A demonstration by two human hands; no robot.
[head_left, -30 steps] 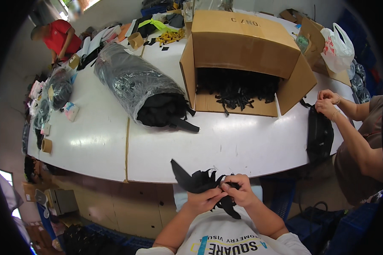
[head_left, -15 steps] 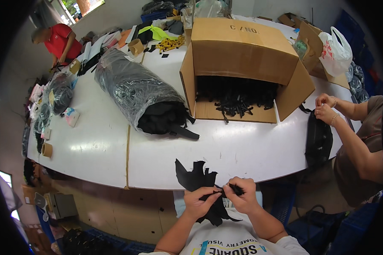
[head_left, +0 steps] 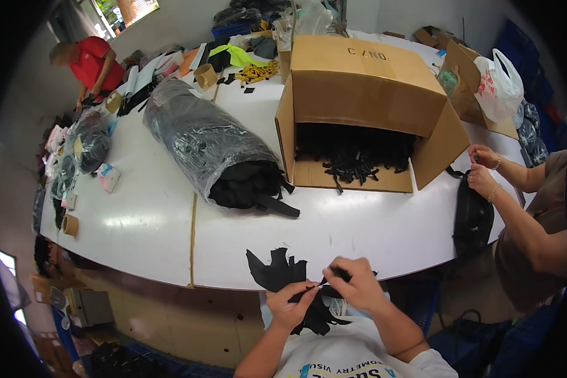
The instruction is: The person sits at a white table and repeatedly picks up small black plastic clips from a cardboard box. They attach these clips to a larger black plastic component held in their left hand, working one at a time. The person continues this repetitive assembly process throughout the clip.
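Close in, the left hand (head_left: 291, 307) and right hand (head_left: 357, 286) both pinch black fabric pieces (head_left: 282, 276); far behind, a brown cardboard box (head_left: 365, 85) lies open.

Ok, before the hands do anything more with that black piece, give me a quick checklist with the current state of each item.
1. Left hand grips the black fabric piece: ok.
2. Right hand pinches its thin black strip: ok.
3. Piece lies flat on the white table: not ok, it hangs over the edge.
4. Open cardboard box holds more black pieces: ok.
5. Co-worker's hands apart from the work: ok.
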